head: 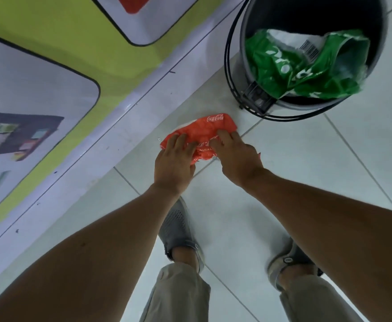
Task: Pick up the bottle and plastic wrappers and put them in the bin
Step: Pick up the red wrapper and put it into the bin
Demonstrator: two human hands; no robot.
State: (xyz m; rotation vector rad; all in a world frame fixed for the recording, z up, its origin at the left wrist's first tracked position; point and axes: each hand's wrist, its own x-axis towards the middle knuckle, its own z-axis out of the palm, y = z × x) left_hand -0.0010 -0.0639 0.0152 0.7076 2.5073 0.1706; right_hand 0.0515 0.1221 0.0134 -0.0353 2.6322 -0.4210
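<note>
You have both hands down on one red wrapper lying on the white tiled floor, a little above the middle of the frame. Your left hand rests on its lower left part with fingers spread and curled into the plastic; your right hand presses its right side, fingers bent and gathering the film. Whether either hand has truly closed on the wrapper you cannot tell from here; both touch it and it lies crumpled against the tiles. In the upper right stands one bin, dark inside, open at the top, with thin black wire hoops around its base. One green wrapper sits in it, bunched up, its white inner side and a barcode showing, part of it hanging over the near rim. The red wrapper is near the bin but apart from it. Your two grey shoes show at the bottom centre. A yellow-green panel runs along the upper left.
</note>
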